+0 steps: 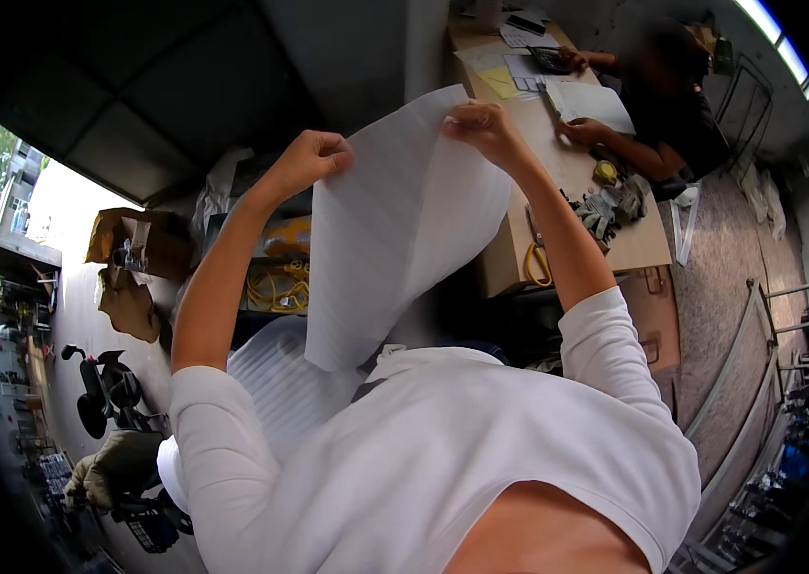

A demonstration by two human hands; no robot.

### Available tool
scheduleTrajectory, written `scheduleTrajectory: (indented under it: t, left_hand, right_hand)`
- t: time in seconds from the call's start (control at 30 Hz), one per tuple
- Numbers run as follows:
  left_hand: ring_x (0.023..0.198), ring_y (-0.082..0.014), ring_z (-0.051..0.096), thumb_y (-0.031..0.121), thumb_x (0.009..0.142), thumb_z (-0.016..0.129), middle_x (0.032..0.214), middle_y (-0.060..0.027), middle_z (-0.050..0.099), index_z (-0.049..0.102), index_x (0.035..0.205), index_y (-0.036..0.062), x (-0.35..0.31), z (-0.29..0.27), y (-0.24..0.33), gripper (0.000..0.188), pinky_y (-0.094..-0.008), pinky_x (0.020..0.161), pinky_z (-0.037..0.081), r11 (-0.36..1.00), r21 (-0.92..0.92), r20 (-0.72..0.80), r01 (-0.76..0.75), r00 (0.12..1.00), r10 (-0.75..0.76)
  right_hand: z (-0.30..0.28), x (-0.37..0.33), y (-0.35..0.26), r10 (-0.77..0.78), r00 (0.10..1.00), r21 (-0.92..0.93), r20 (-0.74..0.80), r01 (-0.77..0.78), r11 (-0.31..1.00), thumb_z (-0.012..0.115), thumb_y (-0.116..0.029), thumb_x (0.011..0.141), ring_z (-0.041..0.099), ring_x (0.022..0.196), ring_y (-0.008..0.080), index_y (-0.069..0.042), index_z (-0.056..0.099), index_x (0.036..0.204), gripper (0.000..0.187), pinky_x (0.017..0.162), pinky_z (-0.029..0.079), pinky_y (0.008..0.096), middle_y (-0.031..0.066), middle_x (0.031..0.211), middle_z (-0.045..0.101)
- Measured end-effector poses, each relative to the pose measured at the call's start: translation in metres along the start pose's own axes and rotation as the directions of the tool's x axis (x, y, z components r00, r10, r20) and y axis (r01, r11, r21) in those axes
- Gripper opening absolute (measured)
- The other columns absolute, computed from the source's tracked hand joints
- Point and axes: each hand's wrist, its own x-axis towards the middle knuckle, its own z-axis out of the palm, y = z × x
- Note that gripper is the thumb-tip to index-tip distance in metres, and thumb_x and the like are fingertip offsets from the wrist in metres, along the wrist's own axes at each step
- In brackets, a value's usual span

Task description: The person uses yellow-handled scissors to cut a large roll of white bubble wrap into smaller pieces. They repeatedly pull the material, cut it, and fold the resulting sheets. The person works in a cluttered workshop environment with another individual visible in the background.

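A white, faintly ribbed sheet of foam wrap (390,215) is held up in front of me and hangs down toward my lap. My left hand (310,159) pinches its upper left edge with curled fingers. At its top right corner my right hand (481,130) is closed on the edge, higher and nearer the desk. The sheet bends along a soft diagonal crease, its right side curving away. More of the white ribbed foam (289,387) lies beside my left side, partly behind my sleeve; whether it joins the held sheet I cannot tell.
A wooden desk (634,244) at right bears papers, a calculator (550,60), gloves (605,209) and yellow-handled scissors (537,264). A person (677,105) sits behind it. Left are a yellow cable (280,287), a cardboard box (160,244) and a parked scooter (112,392).
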Motion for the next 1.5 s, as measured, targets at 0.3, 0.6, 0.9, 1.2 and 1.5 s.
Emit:
scheduleTrajectory:
  t: [0.3, 0.6, 0.9, 1.2, 1.5]
  left_hand:
    - [0.054, -0.0077, 0.045, 0.010, 0.077, 0.054, 0.057, -0.0031, 0.051, 0.058, 0.074, -0.0021, 0.001, 0.020, 0.033, 0.013, -0.0212, 0.053, 0.037, 0.983, 0.132, -0.134, -0.125, 0.981, 0.142]
    - [0.047, -0.0056, 0.035, 0.013, 0.081, 0.048, 0.051, 0.0017, 0.041, 0.052, 0.065, 0.0019, 0.010, 0.025, 0.039, 0.020, -0.0199, 0.046, 0.029, 0.982, -0.091, -0.171, -0.165, 0.974, 0.148]
    - [0.065, -0.0274, 0.057, 0.024, 0.079, 0.048, 0.069, -0.0119, 0.058, 0.060, 0.078, 0.0062, 0.000, -0.095, -0.092, 0.021, -0.0319, 0.058, 0.042, 0.890, 0.412, -0.632, 0.198, 0.765, 0.123]
    - [0.069, -0.0290, 0.057, 0.029, 0.084, 0.045, 0.074, -0.0120, 0.059, 0.058, 0.087, 0.0082, -0.076, -0.187, -0.099, 0.024, -0.0318, 0.059, 0.042, 0.774, 0.552, -0.669, 0.310, 0.719, 0.189]
    - [0.066, -0.0232, 0.059, 0.017, 0.081, 0.051, 0.076, -0.0059, 0.060, 0.057, 0.086, 0.0092, 0.012, 0.017, 0.033, 0.011, -0.0300, 0.058, 0.047, 0.754, 0.605, -0.314, -0.256, 0.793, 0.522]
  right_hand:
    - [0.017, 0.014, -0.055, -0.397, 0.881, -0.640, 0.256, 0.462, 0.614, 0.061, -0.018, 0.071, 0.044, 0.108, 0.0189, -0.007, 0.057, 0.073, 0.012, 0.092, 0.029, 0.0434, 0.0065, 0.110, 0.052]
    - [0.037, 0.017, -0.049, -0.519, 0.841, -0.380, 0.151, 0.534, 0.755, 0.060, -0.007, 0.069, 0.050, 0.065, 0.0251, -0.004, 0.053, 0.071, 0.008, 0.059, 0.040, 0.0322, 0.0075, 0.064, 0.052]
    - [0.042, -0.079, -0.009, -0.482, 0.823, -0.240, 0.300, 0.555, 0.797, 0.060, -0.006, 0.067, 0.048, 0.062, 0.0232, -0.006, 0.053, 0.069, 0.008, 0.056, 0.037, 0.0314, 0.0063, 0.062, 0.048]
    - [-0.030, -0.203, 0.106, 0.535, 0.618, -0.534, 0.576, -0.211, 0.818, 0.055, -0.014, 0.076, 0.054, 0.080, 0.0309, -0.002, 0.053, 0.092, 0.021, 0.070, 0.041, 0.0372, 0.0174, 0.085, 0.056]
    - [0.036, -0.020, -0.010, -0.216, 0.944, 0.097, 0.247, 0.198, 0.975, 0.058, -0.007, 0.070, 0.046, 0.096, 0.0241, 0.004, 0.054, 0.083, 0.017, 0.080, 0.036, 0.0308, 0.0107, 0.107, 0.045]
